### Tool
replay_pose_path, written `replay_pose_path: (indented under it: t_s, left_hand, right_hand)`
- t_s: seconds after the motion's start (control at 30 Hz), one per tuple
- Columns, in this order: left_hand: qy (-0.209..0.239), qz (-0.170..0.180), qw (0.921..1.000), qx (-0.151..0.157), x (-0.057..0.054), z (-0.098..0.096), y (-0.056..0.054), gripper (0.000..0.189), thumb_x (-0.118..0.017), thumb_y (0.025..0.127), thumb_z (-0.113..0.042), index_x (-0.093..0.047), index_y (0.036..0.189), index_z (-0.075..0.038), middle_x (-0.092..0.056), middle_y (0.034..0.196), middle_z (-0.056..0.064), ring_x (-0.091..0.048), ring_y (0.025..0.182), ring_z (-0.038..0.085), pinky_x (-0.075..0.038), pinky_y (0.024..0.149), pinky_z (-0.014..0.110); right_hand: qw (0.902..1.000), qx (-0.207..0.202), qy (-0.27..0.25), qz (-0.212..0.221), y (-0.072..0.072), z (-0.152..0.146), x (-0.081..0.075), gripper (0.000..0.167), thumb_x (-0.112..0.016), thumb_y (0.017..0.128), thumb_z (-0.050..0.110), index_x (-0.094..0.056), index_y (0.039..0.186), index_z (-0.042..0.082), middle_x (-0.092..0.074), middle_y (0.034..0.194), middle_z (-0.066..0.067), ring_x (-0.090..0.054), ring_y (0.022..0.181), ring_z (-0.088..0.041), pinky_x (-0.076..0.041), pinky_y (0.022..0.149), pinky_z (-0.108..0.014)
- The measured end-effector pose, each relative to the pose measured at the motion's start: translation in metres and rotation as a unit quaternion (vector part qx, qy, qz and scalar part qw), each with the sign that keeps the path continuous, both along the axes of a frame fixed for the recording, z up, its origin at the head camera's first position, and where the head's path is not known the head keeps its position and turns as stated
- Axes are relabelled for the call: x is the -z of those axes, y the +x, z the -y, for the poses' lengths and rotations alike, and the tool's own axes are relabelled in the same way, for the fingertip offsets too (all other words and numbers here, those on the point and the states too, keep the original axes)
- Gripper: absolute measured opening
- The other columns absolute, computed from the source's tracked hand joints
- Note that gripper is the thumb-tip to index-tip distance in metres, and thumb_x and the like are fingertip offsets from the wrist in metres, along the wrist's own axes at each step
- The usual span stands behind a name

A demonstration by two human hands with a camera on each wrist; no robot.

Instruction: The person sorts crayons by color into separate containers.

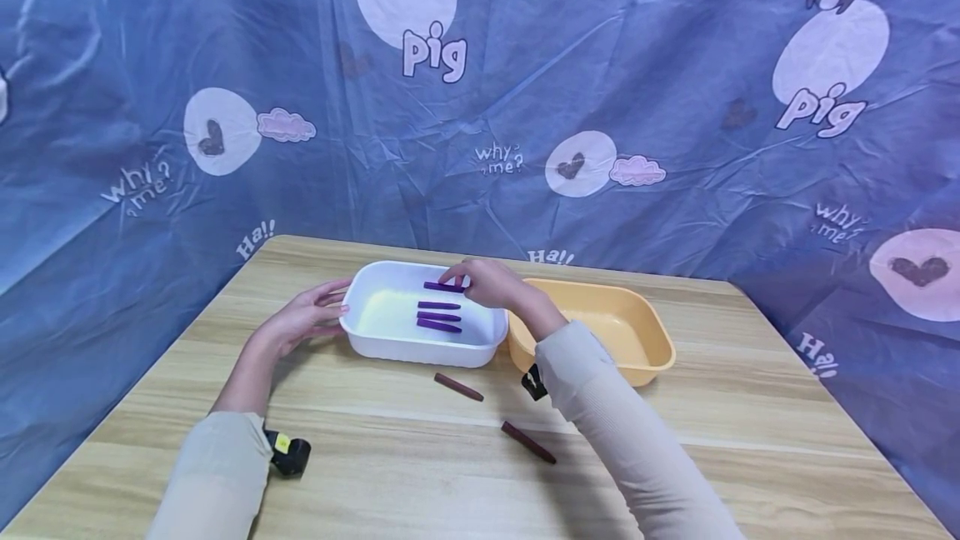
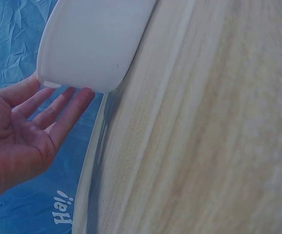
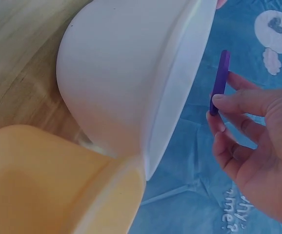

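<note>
On a pale wood-grain table (image 1: pixel 375 457), a person's right hand (image 1: pixel 487 282) pinches a slim, straight purple stick (image 3: pixel 221 78) between thumb and fingertips, above the far part of a white, rounded-rectangular, plastic-looking tub (image 1: pixel 420 351). The left hand (image 1: pixel 303 315) touches the tub's left end, fingers extended, not clamped. Good handling here probably means a light pinch, the stick kept level, and the tub steadied without tipping. Counted: four purple sticks (material hard to tell), one held and three purple sticks (image 1: pixel 438 317) on the tub's floor; two tapered brown sticks (image 1: pixel 458 387) nearer on the table; two tubs, the second a yellow-orange, rounded-rectangular, plastic-looking tub (image 1: pixel 645 373) just right.
</note>
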State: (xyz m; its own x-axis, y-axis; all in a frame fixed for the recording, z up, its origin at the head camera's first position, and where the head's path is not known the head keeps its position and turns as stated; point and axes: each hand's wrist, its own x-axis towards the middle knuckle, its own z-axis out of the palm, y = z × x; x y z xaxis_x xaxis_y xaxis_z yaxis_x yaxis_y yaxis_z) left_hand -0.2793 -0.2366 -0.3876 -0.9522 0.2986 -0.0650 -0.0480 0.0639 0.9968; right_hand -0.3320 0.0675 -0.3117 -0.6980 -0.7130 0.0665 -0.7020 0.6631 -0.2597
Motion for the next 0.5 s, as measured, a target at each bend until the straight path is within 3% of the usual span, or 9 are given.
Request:
replay_pose_path:
  t_s: [0.2, 0.5]
  left_hand:
    - [0.004, 0.000, 1.0000, 0.002, 0.000, 0.000, 0.000, 0.065, -0.049, 0.093, -0.003, -0.010, 0.145, 0.002, -0.018, 0.143, 0.031, -0.040, 0.120, 0.034, -0.041, 0.095, 0.045]
    - [0.006, 0.002, 1.0000, 0.000, 0.000, 0.000, -0.002, 0.065, -0.050, 0.093, -0.002, -0.010, 0.145, 0.003, -0.017, 0.143, 0.031, -0.036, 0.122, 0.038, -0.041, 0.095, 0.045]
  right_hand:
    - [0.9995, 0.018, 0.022, 0.017, -0.008, 0.010, 0.006, 0.043, -0.054, 0.081, -0.010, -0.069, 0.110, 0.017, -0.063, 0.092, 0.001, -0.054, 0.086, -0.015, -0.046, 0.078, -0.025]
    - [0.9975, 0.028, 0.044, 0.047, -0.019, 0.015, 0.022, 0.048, -0.050, 0.078, -0.014, -0.068, 0.110, 0.016, -0.062, 0.093, 0.000, -0.054, 0.086, -0.015, -0.047, 0.073, -0.022]
